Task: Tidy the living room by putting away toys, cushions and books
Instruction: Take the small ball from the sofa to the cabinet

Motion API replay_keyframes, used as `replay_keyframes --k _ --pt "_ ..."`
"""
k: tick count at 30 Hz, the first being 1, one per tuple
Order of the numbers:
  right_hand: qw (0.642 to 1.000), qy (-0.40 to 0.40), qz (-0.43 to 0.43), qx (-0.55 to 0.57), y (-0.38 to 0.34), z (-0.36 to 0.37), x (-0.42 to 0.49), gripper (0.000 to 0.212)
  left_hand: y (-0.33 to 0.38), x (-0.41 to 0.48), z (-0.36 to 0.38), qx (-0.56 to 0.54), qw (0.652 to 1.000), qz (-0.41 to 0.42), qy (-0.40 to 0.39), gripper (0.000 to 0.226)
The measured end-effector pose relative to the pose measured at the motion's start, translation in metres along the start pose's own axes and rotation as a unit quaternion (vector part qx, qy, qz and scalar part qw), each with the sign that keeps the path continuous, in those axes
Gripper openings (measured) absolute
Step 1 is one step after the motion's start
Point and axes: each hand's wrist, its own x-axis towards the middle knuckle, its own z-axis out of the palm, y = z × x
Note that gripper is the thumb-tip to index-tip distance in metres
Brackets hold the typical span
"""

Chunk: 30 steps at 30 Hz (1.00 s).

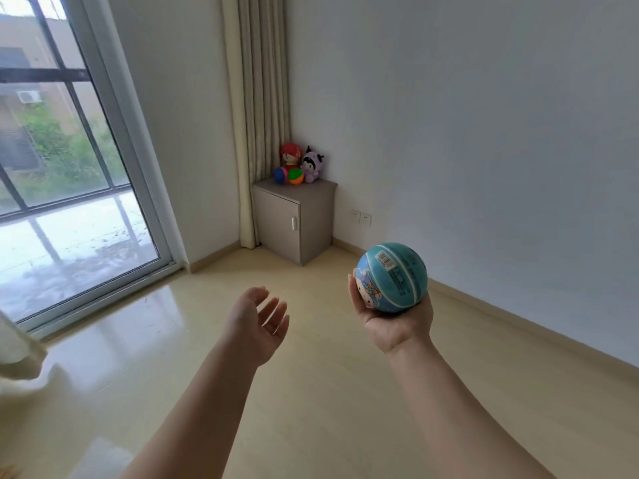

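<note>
Left hand (pixel 257 323): near, palm up, fingers loosely spread, holding nothing. Cabinet (pixel 294 219), far corner: plush toys (pixel 313 164) and coloured balls (pixel 295 176) on top. Right hand (pixel 397 323): cups teal ball (pixel 392 276), near right; striped, round, cartoon print facing left, barcode sticker upward.

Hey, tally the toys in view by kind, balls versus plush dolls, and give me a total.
Balls: 3 (teal rubber ball in the right hand; blue-and-pink ball and green-and-orange ball on the grey cabinet)
Plush dolls: 2 (red-haired plush doll and purple plush doll, on that cabinet)
Total: 5 toys
</note>
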Motion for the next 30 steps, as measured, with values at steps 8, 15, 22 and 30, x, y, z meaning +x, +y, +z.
replay_keyframes --k 8,15,22,30 --pt "1.0 -0.016 0.011 -0.006 -0.015 0.067 0.208 0.055 0.075 0.177 0.092 -0.002 1.0 0.001 0.006 0.013" --pt "0.999 -0.031 0.02 0.002 -0.032 0.155 0.384 0.059 0.173 0.315 0.174 -0.045 0.998 0.018 0.033 0.012" --pt "0.998 -0.021 0.05 -0.034 -0.002 0.212 0.549 0.051 0.261 0.456 0.206 -0.105 0.993 0.019 0.043 0.018" --pt "0.999 0.012 -0.009 -0.035 0.039 0.282 0.749 0.04 0.383 0.64 0.258 -0.089 0.995 -0.01 0.044 0.021"
